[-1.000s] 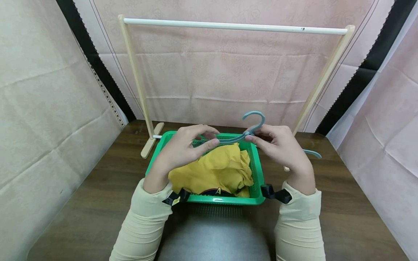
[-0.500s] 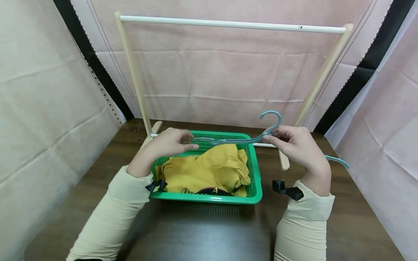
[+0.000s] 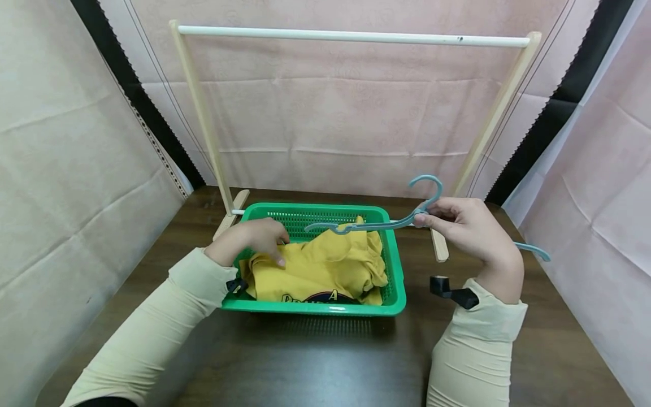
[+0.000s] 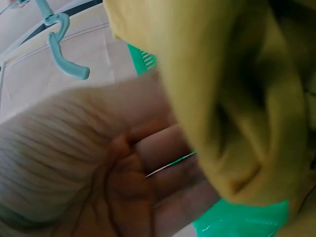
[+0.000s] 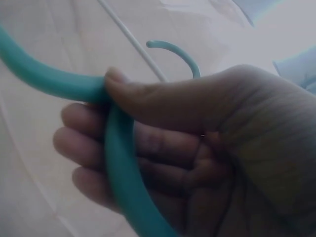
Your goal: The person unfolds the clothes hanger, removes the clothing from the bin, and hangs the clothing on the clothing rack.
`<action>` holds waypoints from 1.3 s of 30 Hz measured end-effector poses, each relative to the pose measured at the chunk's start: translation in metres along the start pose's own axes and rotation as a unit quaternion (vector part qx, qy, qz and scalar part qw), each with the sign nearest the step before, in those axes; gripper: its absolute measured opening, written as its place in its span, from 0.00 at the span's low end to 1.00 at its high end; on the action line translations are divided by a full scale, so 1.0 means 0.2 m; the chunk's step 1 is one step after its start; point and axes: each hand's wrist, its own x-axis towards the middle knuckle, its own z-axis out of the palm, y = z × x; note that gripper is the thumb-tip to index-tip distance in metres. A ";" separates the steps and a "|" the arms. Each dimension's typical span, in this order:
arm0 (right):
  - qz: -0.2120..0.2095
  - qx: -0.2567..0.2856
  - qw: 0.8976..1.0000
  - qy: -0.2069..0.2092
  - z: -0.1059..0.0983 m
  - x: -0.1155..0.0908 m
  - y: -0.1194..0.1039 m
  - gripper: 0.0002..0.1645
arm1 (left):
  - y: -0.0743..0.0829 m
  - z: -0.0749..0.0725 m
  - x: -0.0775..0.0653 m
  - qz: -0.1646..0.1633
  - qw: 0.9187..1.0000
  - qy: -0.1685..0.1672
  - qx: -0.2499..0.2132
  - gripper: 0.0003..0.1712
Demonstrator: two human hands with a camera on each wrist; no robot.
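My right hand point(image 3: 470, 229) pinches a light blue clothes hanger point(image 3: 376, 226) near the base of its hook, right of the basket. The hanger's left arm reaches over the green plastic basket point(image 3: 315, 308); its right end sticks out beyond my wrist. In the right wrist view the thumb presses on the hanger point(image 5: 121, 163) with the other fingers curled behind. A crumpled yellow shirt point(image 3: 320, 268) with a dark printed patch lies in the basket. My left hand point(image 3: 261, 236) is at the shirt's left side. In the left wrist view its fairly straight fingers pass behind the cloth point(image 4: 237, 98), tips hidden.
A rack with a white top bar point(image 3: 351, 37) and pale wooden posts point(image 3: 200, 107) stands behind the basket. Its feet rest on the dark brown table point(image 3: 325, 362). Pale fabric walls point(image 3: 76, 169) enclose the back and sides.
My left hand has left the hanger's left end, moved left and gone down into the basket to the shirt. My right hand has carried the hanger to the right.
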 end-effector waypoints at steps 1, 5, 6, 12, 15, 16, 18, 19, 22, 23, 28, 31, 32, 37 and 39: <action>-0.003 0.002 1.000 -0.005 0.00 0.00 0.00 0.06 | 0.00 0.00 0.00 0.004 1.000 0.016 -0.004 0.28; -0.010 0.008 1.000 -0.023 0.00 0.01 0.01 0.07 | 0.02 0.00 -0.01 0.007 0.997 0.066 -0.038 0.17; -0.009 0.010 1.000 -0.026 0.00 0.01 0.01 0.07 | 0.03 0.01 -0.01 0.004 0.996 0.072 -0.046 0.16; -0.010 0.012 0.999 -0.034 0.00 0.02 0.01 0.07 | 0.03 0.01 -0.01 -0.013 0.994 0.080 -0.069 0.17; -0.012 0.013 0.999 -0.037 0.01 0.02 0.01 0.07 | 0.03 0.00 -0.01 -0.022 0.994 0.076 -0.070 0.18; -0.012 0.013 0.999 -0.037 0.01 0.02 0.01 0.07 | 0.03 0.00 -0.01 -0.023 0.995 0.073 -0.070 0.18; -0.011 0.011 0.999 -0.037 0.01 0.02 0.01 0.07 | 0.03 0.00 -0.01 -0.024 0.995 0.067 -0.070 0.19; -0.009 0.011 0.999 -0.037 0.01 0.02 0.01 0.07 | 0.03 0.00 -0.01 -0.024 0.995 0.064 -0.071 0.19; -0.005 0.012 0.999 -0.039 0.01 0.02 0.00 0.07 | 0.03 0.01 -0.02 -0.022 0.995 0.057 -0.073 0.18; -0.004 0.015 0.999 -0.040 0.01 0.02 0.00 0.07 | 0.03 0.01 -0.02 -0.022 0.996 0.055 -0.074 0.17; -0.007 0.019 0.999 -0.043 0.02 0.02 0.00 0.07 | 0.03 0.01 -0.01 -0.016 0.996 0.057 -0.074 0.18; -0.010 0.017 0.999 -0.044 0.02 0.02 0.00 0.07 | 0.02 0.02 -0.01 -0.010 0.995 0.065 -0.077 0.18; -0.010 0.017 0.999 -0.042 0.02 0.02 0.00 0.07 | 0.02 0.02 -0.01 -0.008 0.994 0.072 -0.077 0.18; -0.020 0.013 1.000 -0.015 0.01 0.02 -0.01 0.05 | 0.00 0.00 -0.03 0.010 0.986 0.139 -0.087 0.14; -0.024 0.015 1.000 0.003 0.01 0.01 -0.01 0.05 | 0.00 -0.03 -0.06 0.016 0.981 0.167 -0.102 0.13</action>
